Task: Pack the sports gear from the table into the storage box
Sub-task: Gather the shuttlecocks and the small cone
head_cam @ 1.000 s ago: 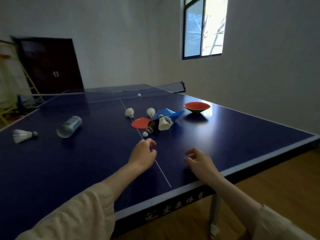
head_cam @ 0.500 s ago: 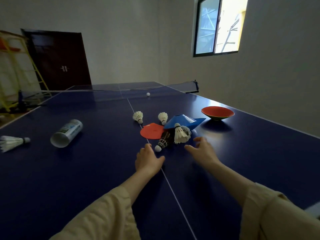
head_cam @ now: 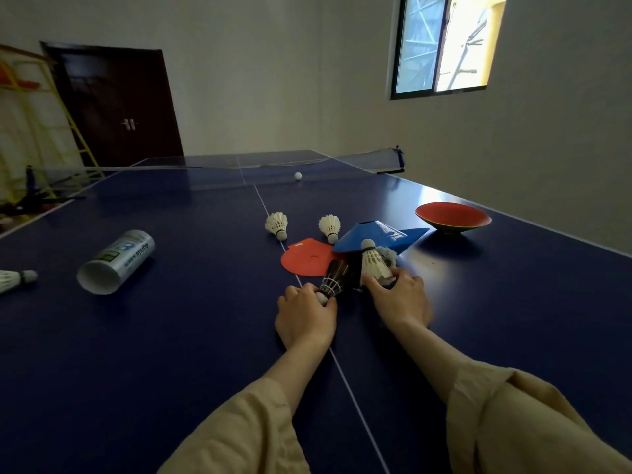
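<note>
On the blue table-tennis table my left hand pinches the cork end of a dark-feathered shuttlecock. My right hand grips a white shuttlecock that stands cork-up. Just behind them lie a flat red cone and a blue cone. Two white shuttlecocks, one on the centre line and another to its right, sit further back. No storage box is in view.
A shuttlecock tube lies on its side at the left, with another white shuttlecock at the left edge. An upturned red cone sits at the right. A white ball rests near the net. A yellow ladder stands by the door.
Both hands reached forward across the table. My left hand took hold of the dark shuttlecock's cork and my right hand closed on the white shuttlecock.
</note>
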A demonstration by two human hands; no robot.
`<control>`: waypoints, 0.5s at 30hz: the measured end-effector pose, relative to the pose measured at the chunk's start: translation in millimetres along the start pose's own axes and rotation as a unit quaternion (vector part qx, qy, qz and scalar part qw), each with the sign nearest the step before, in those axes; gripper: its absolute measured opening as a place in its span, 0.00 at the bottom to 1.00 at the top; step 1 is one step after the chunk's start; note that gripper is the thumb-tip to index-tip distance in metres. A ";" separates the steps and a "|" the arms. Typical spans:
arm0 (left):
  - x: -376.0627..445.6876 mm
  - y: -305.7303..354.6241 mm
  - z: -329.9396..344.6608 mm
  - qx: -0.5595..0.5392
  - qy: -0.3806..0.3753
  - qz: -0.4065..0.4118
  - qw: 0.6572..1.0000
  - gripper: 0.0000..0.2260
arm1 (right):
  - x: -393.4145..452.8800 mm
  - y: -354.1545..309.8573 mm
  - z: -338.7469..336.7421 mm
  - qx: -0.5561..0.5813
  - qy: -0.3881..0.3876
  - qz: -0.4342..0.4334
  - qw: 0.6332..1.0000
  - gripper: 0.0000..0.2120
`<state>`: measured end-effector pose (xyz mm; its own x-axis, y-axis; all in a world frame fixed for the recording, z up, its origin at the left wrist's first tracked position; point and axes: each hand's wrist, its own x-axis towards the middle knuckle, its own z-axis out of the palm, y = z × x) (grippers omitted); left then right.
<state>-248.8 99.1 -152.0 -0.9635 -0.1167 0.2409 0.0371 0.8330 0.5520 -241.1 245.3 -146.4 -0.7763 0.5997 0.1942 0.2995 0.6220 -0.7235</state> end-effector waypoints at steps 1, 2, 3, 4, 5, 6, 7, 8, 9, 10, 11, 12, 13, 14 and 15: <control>0.1 -0.2 -1.0 -0.006 0.001 -0.002 1.000 0.16 | -2.0 0.6 -2.2 0.015 0.000 -0.003 1.000 0.31; 0.9 -0.8 -2.1 -0.017 0.001 -0.007 1.000 0.15 | -4.1 1.6 -4.4 0.036 -0.003 -0.009 0.999 0.30; 0.8 -0.9 -3.6 -0.037 0.000 -0.011 0.999 0.14 | -8.4 2.5 -10.0 0.066 -0.007 -0.018 0.998 0.29; 0.9 -1.6 -5.2 -0.069 -0.003 -0.013 0.997 0.13 | -13.1 3.9 -16.1 0.104 -0.015 -0.021 0.994 0.26; 0.0 -2.3 -8.0 -0.115 -0.009 -0.011 0.993 0.11 | -19.2 5.5 -23.5 0.146 -0.025 -0.019 0.989 0.24; -2.9 -3.1 -11.5 -0.168 -0.019 -0.005 0.986 0.10 | -27.2 8.3 -31.7 0.181 -0.037 -0.009 0.983 0.22; -6.8 -3.2 -15.3 -0.211 -0.033 0.003 0.977 0.08 | -35.6 12.1 -41.3 0.206 -0.049 0.005 0.977 0.20; -11.8 -3.8 -19.3 -0.238 -0.047 0.011 0.970 0.07 | -44.2 16.7 -49.6 0.224 -0.063 0.019 0.972 0.20; -17.2 -4.3 -23.2 -0.248 -0.062 0.019 0.967 0.07 | -52.8 20.8 -57.9 0.236 -0.073 0.028 0.969 0.20; -24.5 -4.1 -27.2 -0.253 -0.077 0.024 0.964 0.06 | -61.4 25.6 -67.2 0.247 -0.077 0.034 0.965 0.21; -34.7 -3.3 -32.0 -0.256 -0.092 0.023 0.962 0.06 | -71.9 30.0 -77.8 0.255 -0.077 0.038 0.963 0.21; -42.8 -1.7 -35.5 -0.268 -0.102 0.018 0.958 0.06 | -77.9 33.9 -85.2 0.261 -0.075 0.040 0.962 0.22; -58.5 0.7 -41.8 -0.280 -0.112 0.015 0.953 0.06 | -91.5 38.5 -98.4 0.266 -0.070 0.044 0.960 0.22; -67.4 2.1 -43.8 -0.298 -0.115 0.006 0.948 0.06 | -98.1 40.9 -105.4 0.271 -0.068 0.046 0.959 0.22; -80.5 3.4 -46.9 -0.313 -0.114 -0.005 0.943 0.05 | -108.8 44.9 -115.0 0.278 -0.067 0.049 0.957 0.22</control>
<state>-158.7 86.0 -132.0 -0.9940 0.0552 0.0940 0.1073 0.3420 0.9335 -79.4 265.8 -123.9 -0.8350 0.5482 0.0472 0.0629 0.1803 -0.9816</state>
